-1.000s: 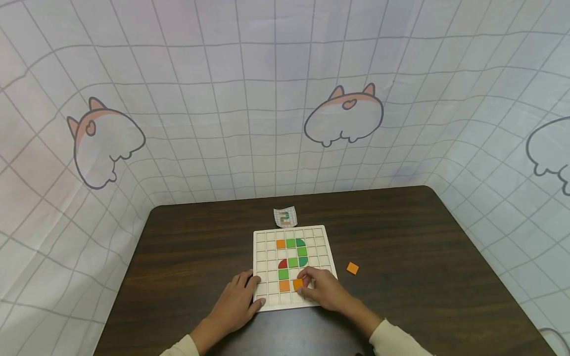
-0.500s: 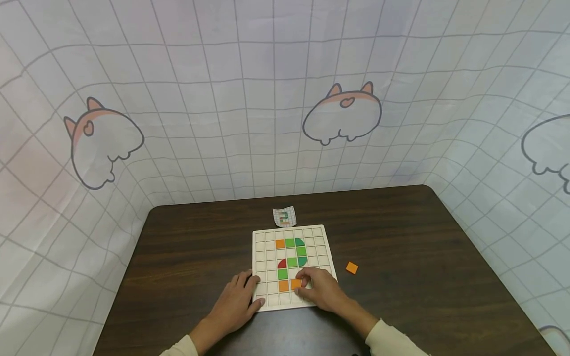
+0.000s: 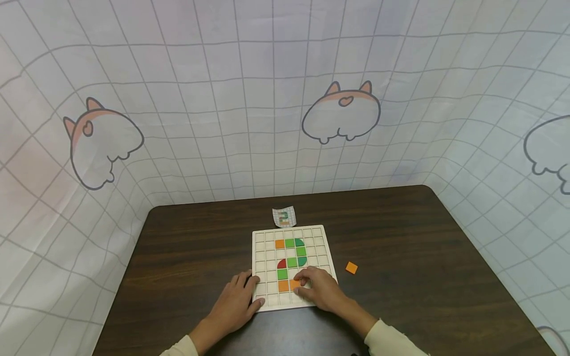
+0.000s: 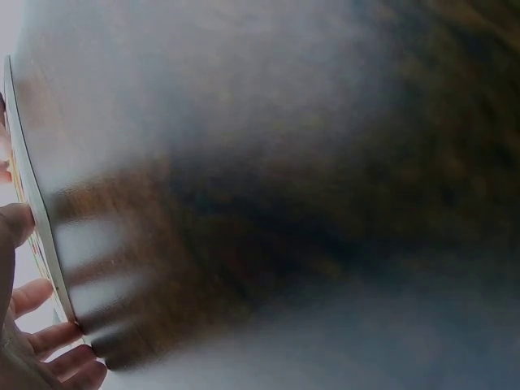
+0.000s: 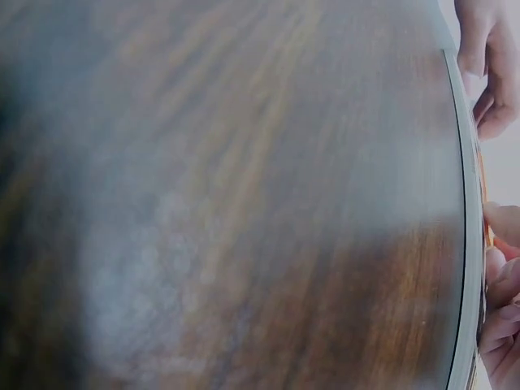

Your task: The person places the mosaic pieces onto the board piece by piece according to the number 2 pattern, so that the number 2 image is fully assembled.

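A pale wooden grid board (image 3: 267, 249) lies on the table, bearing several coloured tiles in a bent line. My left hand (image 3: 233, 302) rests at its left edge, thumb over the front left corner and fingers along the side; the left wrist view shows those fingers (image 4: 57, 333) fairly straight against the rim. With thumb and index finger, my right hand (image 3: 322, 290) pinches an orange square tile (image 3: 294, 285), which sits in the grid right beside another orange square tile (image 3: 283, 286). Its right side is hidden by the fingertips.
One loose orange square tile (image 3: 352, 268) lies on the dark wooden table (image 3: 401, 237), to the right of the board. Behind the board is a small paper card (image 3: 284, 217) with a printed grid pattern. A white gridded cloth (image 3: 249, 123) hangs behind the table.
My right hand has brought the orange tile slightly left and straightened it, so it now lines up beside the other orange tile. My left hand stays at the board's edge.
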`<control>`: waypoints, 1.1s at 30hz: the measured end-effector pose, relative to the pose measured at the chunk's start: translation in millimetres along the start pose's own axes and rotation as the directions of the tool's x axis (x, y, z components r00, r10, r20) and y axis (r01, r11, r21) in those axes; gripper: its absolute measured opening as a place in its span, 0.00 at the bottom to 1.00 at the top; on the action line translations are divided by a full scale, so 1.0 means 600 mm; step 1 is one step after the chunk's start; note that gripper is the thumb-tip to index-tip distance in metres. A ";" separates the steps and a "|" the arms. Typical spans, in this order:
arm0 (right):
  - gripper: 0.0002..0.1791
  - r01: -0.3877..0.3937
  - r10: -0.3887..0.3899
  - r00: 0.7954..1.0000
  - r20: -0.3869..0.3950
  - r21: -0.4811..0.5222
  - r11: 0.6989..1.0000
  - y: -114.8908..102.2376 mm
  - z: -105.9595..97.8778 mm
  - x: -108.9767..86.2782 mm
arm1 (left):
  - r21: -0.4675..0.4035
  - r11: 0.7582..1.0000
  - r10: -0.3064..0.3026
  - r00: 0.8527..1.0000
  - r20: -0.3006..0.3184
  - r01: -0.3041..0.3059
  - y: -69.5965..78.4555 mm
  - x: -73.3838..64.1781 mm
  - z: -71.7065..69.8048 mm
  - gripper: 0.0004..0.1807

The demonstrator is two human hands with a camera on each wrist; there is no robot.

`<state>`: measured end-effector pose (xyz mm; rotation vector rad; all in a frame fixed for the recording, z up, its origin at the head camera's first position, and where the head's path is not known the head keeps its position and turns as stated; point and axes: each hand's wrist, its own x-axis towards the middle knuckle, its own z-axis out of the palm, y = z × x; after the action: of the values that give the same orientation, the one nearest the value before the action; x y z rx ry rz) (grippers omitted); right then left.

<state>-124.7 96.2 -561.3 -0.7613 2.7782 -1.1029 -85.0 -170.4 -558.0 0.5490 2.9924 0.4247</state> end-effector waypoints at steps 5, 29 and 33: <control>0.10 0.001 -0.001 1.000 -0.002 0.012 1.000 0.000 0.001 -0.001 | 0.001 1.000 0.008 1.000 -0.011 -0.008 -0.001 -0.001 0.000 0.27; 0.09 -0.043 0.044 0.999 0.033 -0.013 0.999 -0.008 -0.006 -0.001 | -0.019 0.999 0.026 1.000 -0.017 -0.026 0.003 -0.002 -0.009 0.27; 0.10 -0.039 0.040 0.998 0.041 -0.003 0.999 -0.010 -0.010 -0.001 | -0.017 1.000 0.024 1.000 -0.016 -0.024 0.004 -0.002 -0.009 0.27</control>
<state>-122.9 96.8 -553.0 -0.7175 2.7489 -1.0656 -83.7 -170.1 -551.9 0.5831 2.9972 0.4588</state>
